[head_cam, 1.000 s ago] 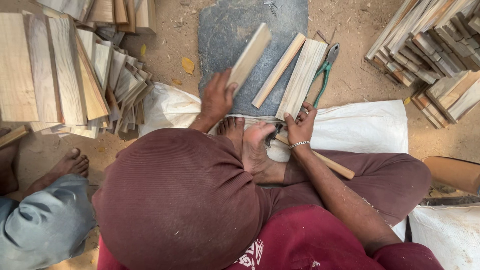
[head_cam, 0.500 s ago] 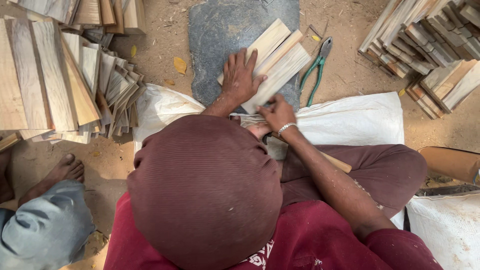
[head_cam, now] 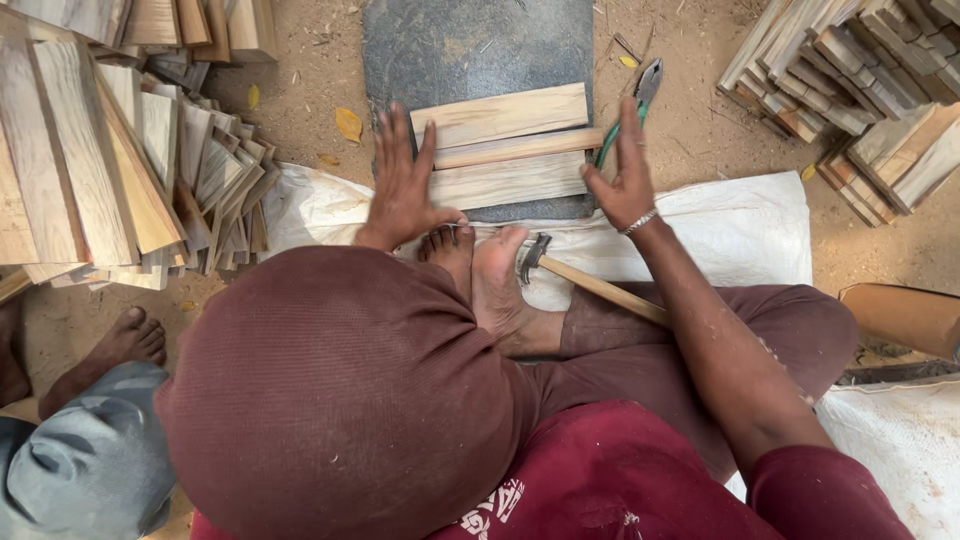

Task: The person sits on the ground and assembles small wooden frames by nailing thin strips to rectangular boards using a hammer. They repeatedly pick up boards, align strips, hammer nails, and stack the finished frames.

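Three pale wooden slats (head_cam: 505,148) lie side by side across a dark flat stone slab (head_cam: 450,45). My left hand (head_cam: 402,185) rests flat with fingers spread against the slats' left ends. My right hand (head_cam: 625,175) is open too, pressing their right ends. Neither hand grips anything. A hammer (head_cam: 585,280) with a wooden handle lies on a white sack (head_cam: 740,235) beside my bare feet (head_cam: 485,270). My head in a maroon cap (head_cam: 340,400) hides part of the lap.
Green-handled pliers (head_cam: 630,105) lie on the sandy ground just right of the slab. Stacks of cut wooden slats stand at the left (head_cam: 110,150) and upper right (head_cam: 860,90). Another person's bare foot (head_cam: 115,345) and grey clothing (head_cam: 85,465) are at lower left.
The loose slanted slats have been gathered and turned level, side by side on the slab. Both hands moved from holding them to pressing flat at their two ends.
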